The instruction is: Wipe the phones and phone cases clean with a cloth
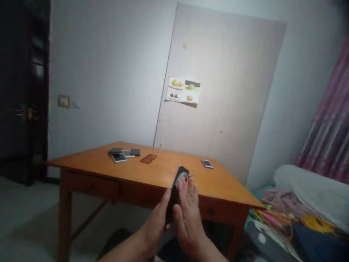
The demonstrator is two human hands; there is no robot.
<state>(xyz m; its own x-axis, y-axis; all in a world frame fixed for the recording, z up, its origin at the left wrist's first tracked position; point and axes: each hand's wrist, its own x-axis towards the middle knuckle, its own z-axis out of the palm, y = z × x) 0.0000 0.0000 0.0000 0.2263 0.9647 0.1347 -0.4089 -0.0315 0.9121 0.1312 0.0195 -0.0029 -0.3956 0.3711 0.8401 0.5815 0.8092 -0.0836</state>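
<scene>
My left hand [156,218] is closed around the edge of a dark smartphone [172,203], which it holds tilted upright in front of the table's near edge. My right hand [188,214] lies along the phone's face, its fingers stretched out and pointing away from me. Under those fingertips, against the upper part of the phone, shows a small greyish crumpled piece [180,177], perhaps cloth. Too little of it is visible to be sure. The palm hides much of the phone.
On the wooden table [174,169] several phones [119,157] lie at the left, beside a brown phone case [148,158]. A small clear stand-like object [160,147] is behind it. Another phone [207,164] lies right. Clothes and bedding [302,203] are piled at the right.
</scene>
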